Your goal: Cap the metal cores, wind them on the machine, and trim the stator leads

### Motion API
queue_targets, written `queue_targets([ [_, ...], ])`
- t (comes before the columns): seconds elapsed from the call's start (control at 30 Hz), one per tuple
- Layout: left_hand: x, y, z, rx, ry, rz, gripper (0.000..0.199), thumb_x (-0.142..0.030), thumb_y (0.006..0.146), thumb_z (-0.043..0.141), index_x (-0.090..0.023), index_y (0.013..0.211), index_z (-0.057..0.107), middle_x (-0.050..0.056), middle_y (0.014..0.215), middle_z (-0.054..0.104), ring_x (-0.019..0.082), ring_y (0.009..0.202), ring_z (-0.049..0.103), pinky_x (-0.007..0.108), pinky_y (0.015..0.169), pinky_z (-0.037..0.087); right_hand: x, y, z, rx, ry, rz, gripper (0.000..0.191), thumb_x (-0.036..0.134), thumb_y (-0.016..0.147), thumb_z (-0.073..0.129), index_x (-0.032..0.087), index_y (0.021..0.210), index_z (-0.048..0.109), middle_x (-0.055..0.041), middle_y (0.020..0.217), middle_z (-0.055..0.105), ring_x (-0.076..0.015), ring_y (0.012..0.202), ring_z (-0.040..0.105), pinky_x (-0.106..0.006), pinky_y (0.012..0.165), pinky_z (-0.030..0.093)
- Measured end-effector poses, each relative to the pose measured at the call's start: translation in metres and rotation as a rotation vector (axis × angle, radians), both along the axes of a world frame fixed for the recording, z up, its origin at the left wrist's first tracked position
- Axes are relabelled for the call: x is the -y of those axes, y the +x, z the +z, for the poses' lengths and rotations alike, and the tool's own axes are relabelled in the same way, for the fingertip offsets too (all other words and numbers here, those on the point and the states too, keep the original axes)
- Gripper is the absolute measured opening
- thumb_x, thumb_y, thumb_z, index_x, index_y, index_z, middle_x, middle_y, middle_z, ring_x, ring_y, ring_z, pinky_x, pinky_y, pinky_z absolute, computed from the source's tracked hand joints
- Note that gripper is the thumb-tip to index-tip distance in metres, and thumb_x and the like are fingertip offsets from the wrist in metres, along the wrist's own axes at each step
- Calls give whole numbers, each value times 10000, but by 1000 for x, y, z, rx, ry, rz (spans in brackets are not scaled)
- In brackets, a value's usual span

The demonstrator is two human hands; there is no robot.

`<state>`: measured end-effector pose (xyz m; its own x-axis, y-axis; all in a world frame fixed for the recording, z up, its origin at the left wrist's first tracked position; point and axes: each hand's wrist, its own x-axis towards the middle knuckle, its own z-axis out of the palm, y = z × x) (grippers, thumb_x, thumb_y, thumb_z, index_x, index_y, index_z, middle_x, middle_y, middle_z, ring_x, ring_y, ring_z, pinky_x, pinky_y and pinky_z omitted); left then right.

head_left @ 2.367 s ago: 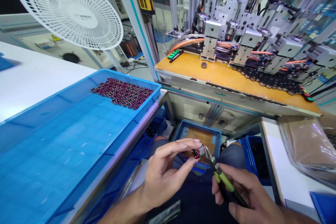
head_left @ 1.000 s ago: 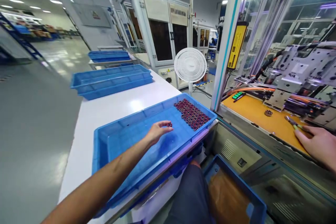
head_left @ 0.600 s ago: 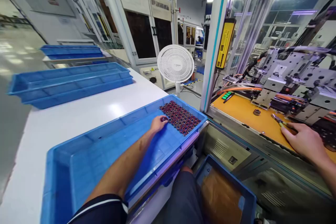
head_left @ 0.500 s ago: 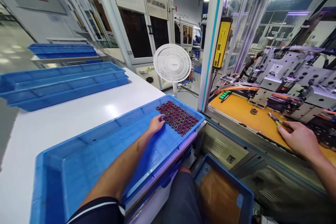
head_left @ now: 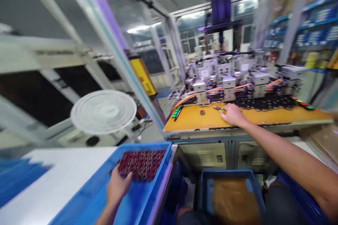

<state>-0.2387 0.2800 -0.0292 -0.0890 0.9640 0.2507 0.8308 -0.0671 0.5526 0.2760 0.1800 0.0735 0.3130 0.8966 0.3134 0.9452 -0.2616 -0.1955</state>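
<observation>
My left hand (head_left: 117,184) is over the blue tray (head_left: 91,186), at the near left edge of a packed block of small round dark-red parts (head_left: 144,163). Its thumb and forefinger are apart, with dark parts showing between them; blur hides finer detail. On the orange work surface (head_left: 190,121), my right hand (head_left: 233,114) is closed round pliers (head_left: 218,108) with yellow-green handles, jaws pointing left. A small round cluster of parts (head_left: 202,112) lies just left of the pliers' tip.
A row of machine fixtures (head_left: 228,88) with orange hoses stands behind the work surface. Black round-edged pieces (head_left: 264,103) lie to the right. Green blocks (head_left: 176,111) and a black pen-like item sit left. A white fan (head_left: 104,111) stands beyond the tray; a blue bin (head_left: 207,191) is below.
The view has swung right toward the machine, blurring the left side. My left hand stays by the parts in the tray, and my right hand still holds the pliers on the orange surface.
</observation>
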Motion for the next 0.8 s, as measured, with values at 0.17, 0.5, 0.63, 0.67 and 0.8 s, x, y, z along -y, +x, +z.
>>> queue_targets([
  [0.17,27,113,65,41,197,-208,738,-598,799,554,-210,1411,418,141,1091,664,409,1039,647,569,978,490,3,1,4,-27,2,-10,294,378,968,614,155,1159,635,-94,1236,630,-236,1129,612,-468,984,515],
  [0.5,-29,323,112,450,-184,-697,353,-288,920,658,-158,1242,595,88,1160,680,218,975,685,444,875,573,7,7,7,50,-23,48,296,371,973,609,152,1172,625,-89,1215,634,-230,1099,626,-456,950,538],
  [0.63,-29,332,114,595,-236,-752,296,-295,934,644,-153,1192,618,69,1094,691,194,906,690,410,826,587,7,7,7,23,-4,44,287,366,972,610,154,1165,629,-89,1212,636,-227,1094,627,-451,948,541],
  [0.67,-23,330,115,636,-226,-752,299,-288,929,650,-152,1193,616,65,1075,695,193,894,691,415,831,584,7,7,6,13,1,43,286,366,972,611,154,1164,629,-89,1213,636,-227,1094,627,-451,949,540],
  [0.8,22,302,115,838,-129,-729,655,-240,759,800,-162,1335,496,52,1020,717,190,860,708,411,893,561,9,7,7,-29,39,56,287,365,968,617,152,1160,630,-88,1203,640,-225,1082,632,-450,943,544],
])
